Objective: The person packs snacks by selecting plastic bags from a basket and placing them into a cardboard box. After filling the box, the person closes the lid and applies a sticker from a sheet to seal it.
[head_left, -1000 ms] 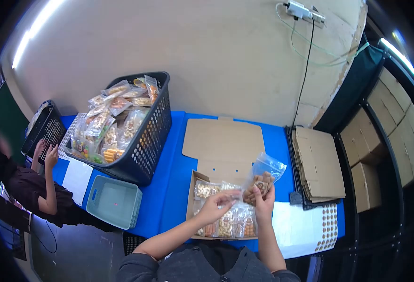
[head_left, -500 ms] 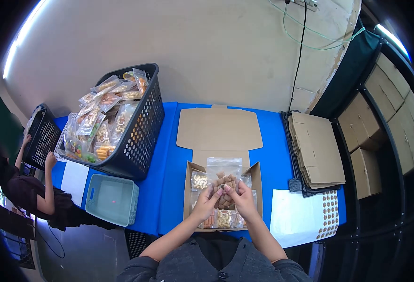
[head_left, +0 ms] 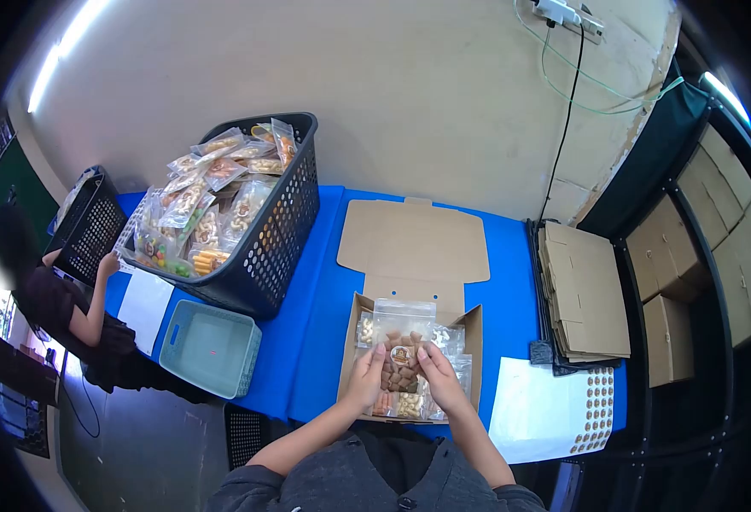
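Note:
Between my hands is a clear zip bag of brown pillow-shaped snack pieces [head_left: 402, 380], upright, with a round sticker [head_left: 401, 355] on its front. My left hand [head_left: 364, 378] pinches the bag's left side, and my right hand [head_left: 440, 375] grips its right side. Below and behind the bag is an open cardboard box [head_left: 475, 341], its lid [head_left: 414, 243] folded back on the blue table. Several snack bags lie inside the box, among them one with pale yellow pieces [head_left: 410, 404]; the held bag and my hands partly cover them.
A dark basket [head_left: 283, 230] heaped with snack bags stands on the left, near a grey-green tray [head_left: 252, 358]. To the right lie a sheet of round stickers [head_left: 538, 410] and stacked flat cardboard [head_left: 585, 290]. Another person [head_left: 72, 307] stands at far left by a second basket [head_left: 85, 230].
My thumbs have moved apart from the middle of the bag to its sides. The round sticker on its front now shows. The whole view has shifted slightly.

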{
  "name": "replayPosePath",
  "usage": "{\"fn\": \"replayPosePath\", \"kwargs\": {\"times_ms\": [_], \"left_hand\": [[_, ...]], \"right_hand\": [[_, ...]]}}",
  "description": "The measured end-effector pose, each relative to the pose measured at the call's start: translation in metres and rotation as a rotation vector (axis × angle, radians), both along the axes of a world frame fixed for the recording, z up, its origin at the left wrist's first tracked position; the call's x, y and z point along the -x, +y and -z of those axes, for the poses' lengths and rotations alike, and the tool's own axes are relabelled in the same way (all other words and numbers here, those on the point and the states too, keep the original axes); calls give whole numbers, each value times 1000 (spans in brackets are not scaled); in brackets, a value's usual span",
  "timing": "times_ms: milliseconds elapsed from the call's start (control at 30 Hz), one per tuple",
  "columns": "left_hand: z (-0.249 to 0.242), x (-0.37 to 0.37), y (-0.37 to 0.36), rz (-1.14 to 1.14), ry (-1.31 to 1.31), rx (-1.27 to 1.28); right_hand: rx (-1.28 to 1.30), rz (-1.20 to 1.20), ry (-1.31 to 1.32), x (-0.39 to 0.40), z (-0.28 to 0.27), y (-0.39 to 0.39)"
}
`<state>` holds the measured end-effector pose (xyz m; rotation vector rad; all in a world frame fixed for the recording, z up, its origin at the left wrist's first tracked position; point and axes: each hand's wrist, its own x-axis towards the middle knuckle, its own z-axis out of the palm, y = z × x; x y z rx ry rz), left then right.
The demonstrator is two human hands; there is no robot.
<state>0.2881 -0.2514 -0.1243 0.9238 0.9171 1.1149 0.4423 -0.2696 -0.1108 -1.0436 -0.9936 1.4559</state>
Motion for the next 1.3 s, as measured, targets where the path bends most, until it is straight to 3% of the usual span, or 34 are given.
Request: {"fn": "replayPosePath", "kwargs": {"times_ms": [100,167,233,300,367,433,500,567,667,767,900,1000,1033,1100,1133,1167,1233,1300], "left_hand": [[-17,3,0,74,-23,61],[-11,2,-8,213,128,-97],[7,-1,-11,178,81,-173],[15,2,-13,252,261,-285],[12,3,-16,248,193,-236],[11,7,-17,157,160,-193],[5,8,-19,190,175,-161],[-1,6,-19,179,313,-335],[-5,7,-16,102,161,-103],[-1,12,-8,80,104,-39],[3,12,-4,120,89,-69],[9,8,-9,248,361,-431],[7,9,-13,252,361,-430],[-3,8,-20,391,254,-177],[-4,8,-19,383,160,-22],[1,9,-14,387,158,-24],[2,10,-2,215,180,-291],[-3,12,7,141,148,-331]], "right_hand": [[16,10,-69,0,-4,-4],[-7,23,-114,5,-5,-9],[-7,55,-43,7,0,-7],[94,276,225,7,12,-2],[152,196,261,4,-5,-9],[14,46,11,14,-15,-12],[-16,76,-12,14,2,-10],[178,134,86,9,12,-8],[104,41,110,7,13,-5],[15,51,42,21,-8,-8],[52,72,159,16,5,-6],[67,253,86,9,24,-3],[69,257,87,4,26,-3],[67,272,216,-6,21,0],[49,291,219,-6,15,0],[47,295,216,-6,7,-2],[-3,204,-92,-2,-10,-9],[46,111,11,2,-11,-12]]}}
